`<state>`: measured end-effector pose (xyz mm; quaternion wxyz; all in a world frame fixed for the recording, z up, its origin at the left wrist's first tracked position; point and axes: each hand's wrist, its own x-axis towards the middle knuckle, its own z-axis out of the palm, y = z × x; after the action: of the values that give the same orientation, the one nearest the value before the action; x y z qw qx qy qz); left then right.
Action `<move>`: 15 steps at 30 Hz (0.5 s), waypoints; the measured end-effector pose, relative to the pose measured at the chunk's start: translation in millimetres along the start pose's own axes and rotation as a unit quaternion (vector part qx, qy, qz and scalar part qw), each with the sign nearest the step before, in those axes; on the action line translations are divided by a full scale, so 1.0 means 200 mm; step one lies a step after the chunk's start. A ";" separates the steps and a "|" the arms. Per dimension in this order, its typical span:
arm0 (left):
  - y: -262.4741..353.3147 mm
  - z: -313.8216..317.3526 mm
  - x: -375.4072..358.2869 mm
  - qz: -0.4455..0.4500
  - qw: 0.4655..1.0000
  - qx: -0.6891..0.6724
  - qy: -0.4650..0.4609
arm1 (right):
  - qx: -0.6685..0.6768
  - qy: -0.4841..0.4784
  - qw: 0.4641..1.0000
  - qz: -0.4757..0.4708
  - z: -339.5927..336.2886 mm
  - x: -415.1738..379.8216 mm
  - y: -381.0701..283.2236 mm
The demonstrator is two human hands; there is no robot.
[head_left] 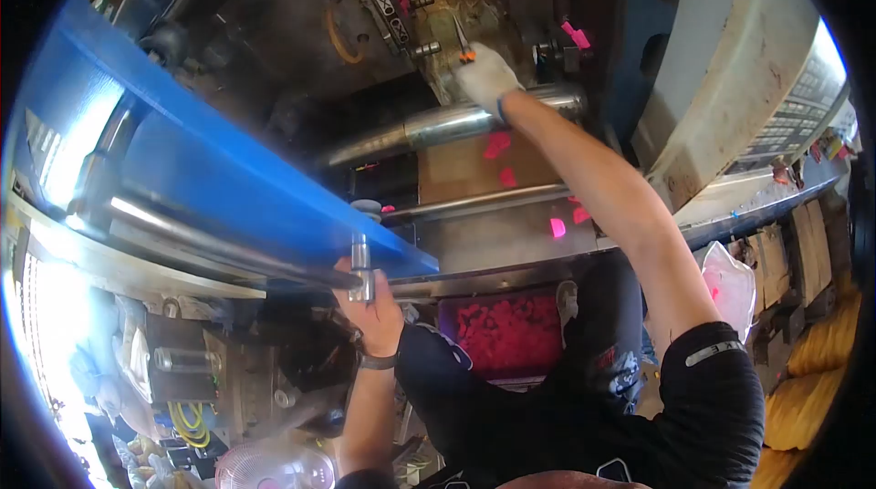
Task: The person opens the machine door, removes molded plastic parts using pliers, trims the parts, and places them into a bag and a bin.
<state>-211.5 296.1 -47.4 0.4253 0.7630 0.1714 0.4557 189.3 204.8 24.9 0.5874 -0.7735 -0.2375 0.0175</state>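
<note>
Nearest the wearer, a purple crate (446,317) filled with pinkish-red pieces (509,336) is seen to the right of the left hand's fingers and below their level. The left hand (372,314) is bare and is placed at a metal handle (361,285), which is seen between thumb and fingers; because the fingers are partly hidden, how firmly they are closed cannot be told. A blue panel (246,183) is extended forward and to the left from these fingers.

Farther on, loose pink pieces (558,228) are scattered on the near side of the right hand's fingers, some of them upon a brown sheet (461,170). A thick polished bar (447,128) is passed over by the right forearm, just short of the gloved hand.

The right hand (488,74), covered by a pale glove, is reached deep into the machine. Its fingers are pinched around a slender tool (461,33) with an orange part. The tool is pointed away from the wearer and slightly leftward, its long axis set roughly crosswise to the polished bar; its narrow tip is projected beyond the fingers. To the right of these fingers, a bright pink piece (576,34) is seen.
</note>
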 end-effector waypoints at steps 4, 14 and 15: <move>-0.07 0.01 0.03 0.092 0.993 0.078 -0.007 | -0.145 0.039 0.989 -0.003 0.08 0.40 -0.04; -0.06 -0.09 0.13 0.266 0.904 0.334 0.022 | -0.166 0.008 0.986 -0.018 0.29 0.93 -0.13; -0.07 -0.09 0.15 0.286 0.894 0.342 0.041 | -0.170 0.005 0.985 -0.031 0.29 0.94 -0.15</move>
<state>-208.5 332.5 -38.6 -0.0182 0.8582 0.1082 0.5014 327.1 336.3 81.2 0.4491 -0.8544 -0.2575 -0.0451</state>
